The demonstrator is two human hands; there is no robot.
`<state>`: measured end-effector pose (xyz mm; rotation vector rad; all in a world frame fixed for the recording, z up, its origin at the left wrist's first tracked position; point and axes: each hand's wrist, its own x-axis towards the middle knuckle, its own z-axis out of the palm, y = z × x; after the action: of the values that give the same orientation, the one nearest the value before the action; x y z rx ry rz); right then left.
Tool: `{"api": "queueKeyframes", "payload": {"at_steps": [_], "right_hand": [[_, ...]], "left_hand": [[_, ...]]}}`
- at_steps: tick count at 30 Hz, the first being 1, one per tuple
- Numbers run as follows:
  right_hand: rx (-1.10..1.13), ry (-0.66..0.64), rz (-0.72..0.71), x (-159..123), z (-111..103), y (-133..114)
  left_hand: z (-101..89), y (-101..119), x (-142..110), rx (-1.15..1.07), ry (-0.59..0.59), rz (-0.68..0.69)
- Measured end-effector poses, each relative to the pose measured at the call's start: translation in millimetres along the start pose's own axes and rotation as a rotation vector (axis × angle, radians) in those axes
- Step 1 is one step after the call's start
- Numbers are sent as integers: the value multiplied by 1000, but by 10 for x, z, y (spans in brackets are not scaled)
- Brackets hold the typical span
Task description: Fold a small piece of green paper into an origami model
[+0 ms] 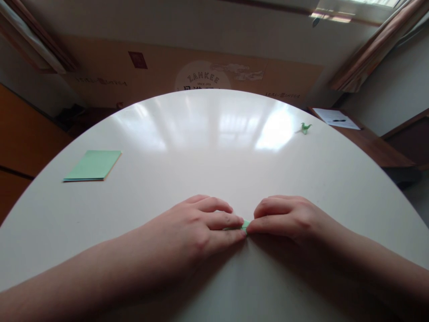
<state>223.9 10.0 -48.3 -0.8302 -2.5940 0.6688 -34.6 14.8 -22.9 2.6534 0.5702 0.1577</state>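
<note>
A small folded piece of green paper (245,224) lies on the round white table (214,147) near its front edge. My left hand (197,223) presses down on it with fingers held together, covering most of it. From the right, my right hand (284,217) pinches the paper's end with curled fingers. Both hands meet at the paper, and only a small green tip shows between them.
A stack of green paper sheets (93,165) lies at the table's left. A small green folded paper figure (305,128) stands at the far right. A wooden side surface with a white sheet and pen (336,118) is beyond the table's right edge.
</note>
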Motion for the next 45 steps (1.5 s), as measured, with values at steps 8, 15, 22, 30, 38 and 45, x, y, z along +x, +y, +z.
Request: {"api": "queueKeyframes", "payload": {"at_steps": [8,15,22,30,38,45], "right_hand": [[51,35,89,40,33,-61],[76,64,213,25,68,-134],[92,114,285,50,96,-156],[62,137,315,57,75,-161],[13,179,346,3,17,-160],[9,174,342,68,67,-136]], "left_hand": [[55,-30,-25,20,26,24],[59,-55,-22,18,53,50],[78,-70,-39,49,78,70],[53,-55,-28,81,48,48],[145,63,-39,169,86,17],[261,241,-46,297,101,-24]]}}
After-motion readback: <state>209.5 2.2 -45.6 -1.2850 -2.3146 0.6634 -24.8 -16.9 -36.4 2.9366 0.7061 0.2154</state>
